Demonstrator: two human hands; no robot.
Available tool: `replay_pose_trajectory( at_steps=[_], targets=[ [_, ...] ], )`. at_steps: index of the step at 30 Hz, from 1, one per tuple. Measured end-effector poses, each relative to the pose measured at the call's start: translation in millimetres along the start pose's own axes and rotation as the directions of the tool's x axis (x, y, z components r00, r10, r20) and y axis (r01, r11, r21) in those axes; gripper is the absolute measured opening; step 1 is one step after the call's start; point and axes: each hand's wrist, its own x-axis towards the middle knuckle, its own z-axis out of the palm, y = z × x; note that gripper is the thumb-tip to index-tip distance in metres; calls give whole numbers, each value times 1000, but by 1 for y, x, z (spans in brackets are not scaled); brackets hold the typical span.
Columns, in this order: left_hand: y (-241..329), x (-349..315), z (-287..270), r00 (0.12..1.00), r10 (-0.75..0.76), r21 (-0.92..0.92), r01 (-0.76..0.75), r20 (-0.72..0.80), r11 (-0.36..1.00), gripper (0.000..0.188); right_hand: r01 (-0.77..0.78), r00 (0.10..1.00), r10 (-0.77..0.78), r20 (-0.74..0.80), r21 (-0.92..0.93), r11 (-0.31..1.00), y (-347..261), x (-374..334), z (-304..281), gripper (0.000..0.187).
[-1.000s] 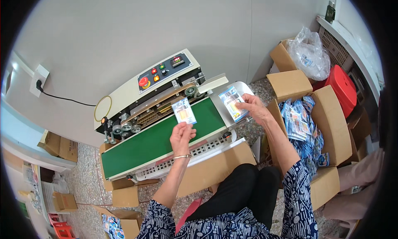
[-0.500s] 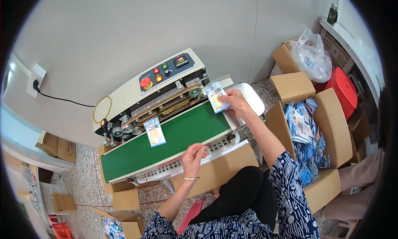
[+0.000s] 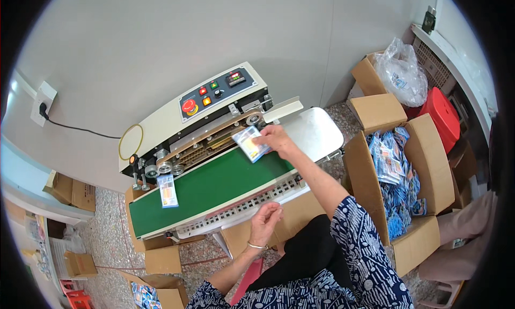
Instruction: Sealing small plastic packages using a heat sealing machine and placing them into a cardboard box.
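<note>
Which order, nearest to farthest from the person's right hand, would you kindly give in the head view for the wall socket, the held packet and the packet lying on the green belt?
1. Held packet: gripped in the right hand.
2. Lying packet: to the hand's left, near the left end of the green belt.
3. Wall socket: at the picture's far left.

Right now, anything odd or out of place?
Nothing spilled or damaged stands out. Slightly odd: a yellow loop, seemingly loose, on the left end of the machine housing. The packet on the green belt looks intact.
</note>
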Motion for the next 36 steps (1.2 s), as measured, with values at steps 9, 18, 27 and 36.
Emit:
replay_pose_trajectory(
  at_steps=[9, 18, 27, 36],
  targets=[
    [-8, -21, 17, 994, -58, 26, 56, 90, 998, 18, 580, 810, -283, 514, -627, 520, -12, -111, 16, 19],
    [1, -18, 37, 993, -49, 86, 40, 104, 995, 16, -224, 859, -418, -296, -951, 214, -23, -228, -316, 29],
    [3, -38, 29, 985, -139, 178, 120, 99, 977, 22, -250, 968, 149, -201, -751, 611, 16, -227, -396, 53],
    [55, -65, -164, 795, 364, 416, -156, -485, 896, 15, -206, 979, 87, -187, -890, 407, 2, -234, -391, 27]
  ],
)
